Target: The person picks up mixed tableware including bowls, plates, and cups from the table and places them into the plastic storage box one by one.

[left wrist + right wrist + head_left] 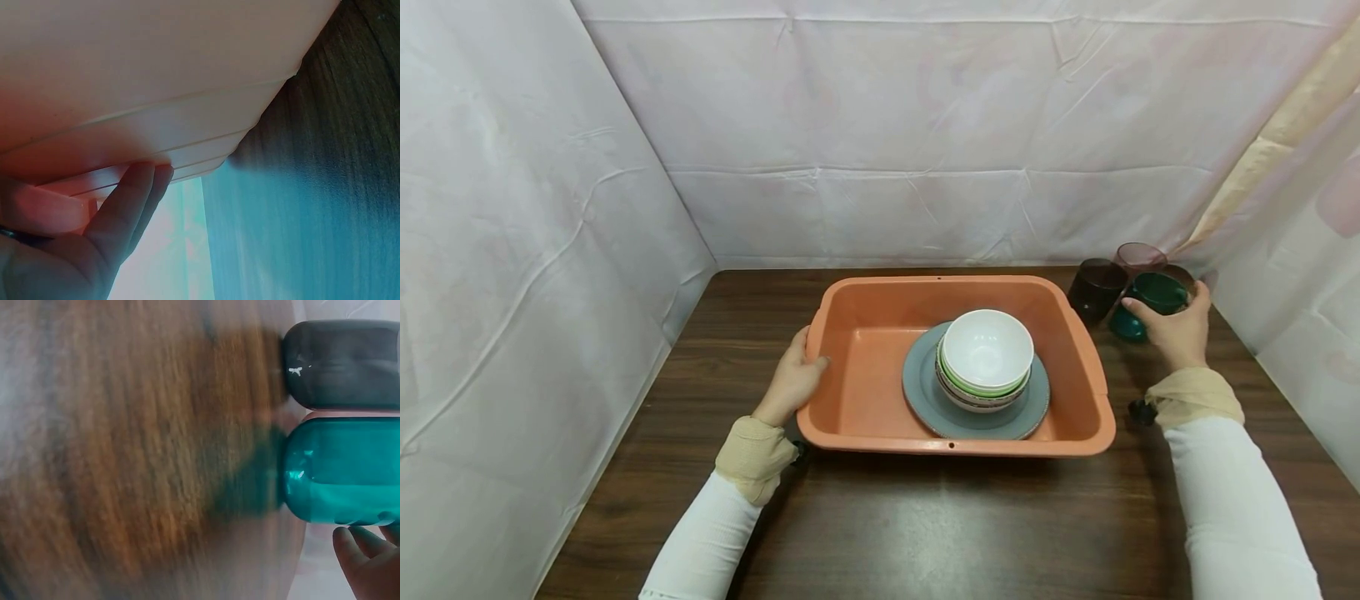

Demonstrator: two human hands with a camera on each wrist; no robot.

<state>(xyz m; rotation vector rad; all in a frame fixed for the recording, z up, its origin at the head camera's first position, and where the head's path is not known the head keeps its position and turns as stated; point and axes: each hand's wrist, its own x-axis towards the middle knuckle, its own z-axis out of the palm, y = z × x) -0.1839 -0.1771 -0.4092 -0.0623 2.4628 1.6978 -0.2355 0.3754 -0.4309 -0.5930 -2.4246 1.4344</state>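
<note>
My left hand grips the left rim of an orange plastic basin, thumb over the edge. From the left wrist view, the fingers lie against the basin's outer wall. Inside the basin, a grey plate carries a stack of bowls, a white bowl on top and green and brown-rimmed ones beneath. On the right, my right hand holds a teal drinking glass between thumb and fingers. The right wrist view shows that glass upright, beside a dark glass.
The dark glass, a pink glass and a brownish glass partly behind the teal one cluster at the table's back right corner. White curtain encloses the back and sides. Brown wooden table extends in front of the basin.
</note>
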